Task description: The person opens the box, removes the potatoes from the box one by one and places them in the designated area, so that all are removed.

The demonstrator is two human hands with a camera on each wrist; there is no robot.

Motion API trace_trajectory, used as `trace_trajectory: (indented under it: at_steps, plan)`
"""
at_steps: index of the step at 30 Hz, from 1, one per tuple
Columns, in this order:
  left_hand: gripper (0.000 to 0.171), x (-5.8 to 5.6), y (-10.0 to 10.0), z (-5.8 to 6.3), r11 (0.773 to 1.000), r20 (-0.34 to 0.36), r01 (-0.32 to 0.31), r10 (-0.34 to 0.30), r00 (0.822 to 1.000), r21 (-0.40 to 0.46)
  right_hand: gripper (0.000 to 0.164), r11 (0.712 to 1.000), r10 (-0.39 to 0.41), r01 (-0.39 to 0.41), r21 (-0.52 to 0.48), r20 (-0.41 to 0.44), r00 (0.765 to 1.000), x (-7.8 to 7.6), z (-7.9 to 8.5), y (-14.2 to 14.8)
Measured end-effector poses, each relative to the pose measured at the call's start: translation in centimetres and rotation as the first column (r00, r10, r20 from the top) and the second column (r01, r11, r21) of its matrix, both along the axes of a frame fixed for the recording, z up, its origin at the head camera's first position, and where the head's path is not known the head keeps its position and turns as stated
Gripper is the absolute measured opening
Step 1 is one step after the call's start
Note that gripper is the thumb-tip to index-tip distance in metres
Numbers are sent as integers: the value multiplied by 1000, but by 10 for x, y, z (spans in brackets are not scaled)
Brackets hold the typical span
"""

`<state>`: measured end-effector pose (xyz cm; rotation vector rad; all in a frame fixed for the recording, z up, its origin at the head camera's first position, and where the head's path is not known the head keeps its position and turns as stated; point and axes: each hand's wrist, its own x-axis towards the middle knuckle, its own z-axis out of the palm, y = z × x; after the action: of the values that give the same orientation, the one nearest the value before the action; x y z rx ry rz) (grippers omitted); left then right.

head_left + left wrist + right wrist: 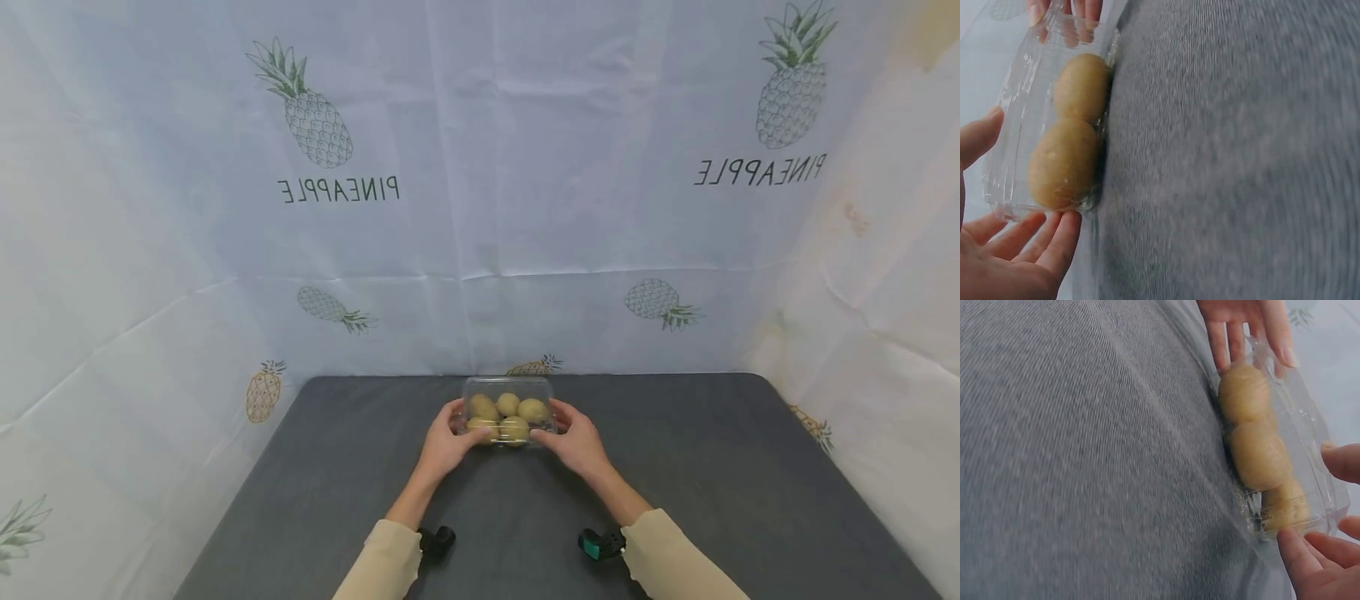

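Note:
A clear plastic box (510, 386) holds several smooth, rounded, yellow-brown potatoes (513, 429) and stands near the far edge of the table. My left hand (444, 443) grips its left end, thumb at the front and fingers round the side. At the opposite end my right hand (579, 440) holds it the same way. In the left wrist view, fingertips of the left hand (1022, 256) press the near end wall beside a potato (1065, 164). The right wrist view has the right hand (1322, 562) with its fingertips against the box's end, low by the cloth.
Dark grey cloth covers the table (675, 467). A white curtain (555, 208) printed with pineapples hangs right behind the table's far edge and along both sides. A black wrist device (438, 543) sits on the left wrist and another (600, 544) on the right.

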<state>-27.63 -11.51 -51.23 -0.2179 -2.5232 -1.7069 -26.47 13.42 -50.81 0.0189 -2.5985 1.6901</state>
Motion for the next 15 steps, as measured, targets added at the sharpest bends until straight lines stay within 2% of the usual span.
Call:
trace_trajectory:
  at_steps: [15]
  plan:
    - [75, 1, 23, 1, 999, 38, 31, -31, 999, 5, 76, 999, 27, -27, 19, 20, 999, 5, 4, 31]
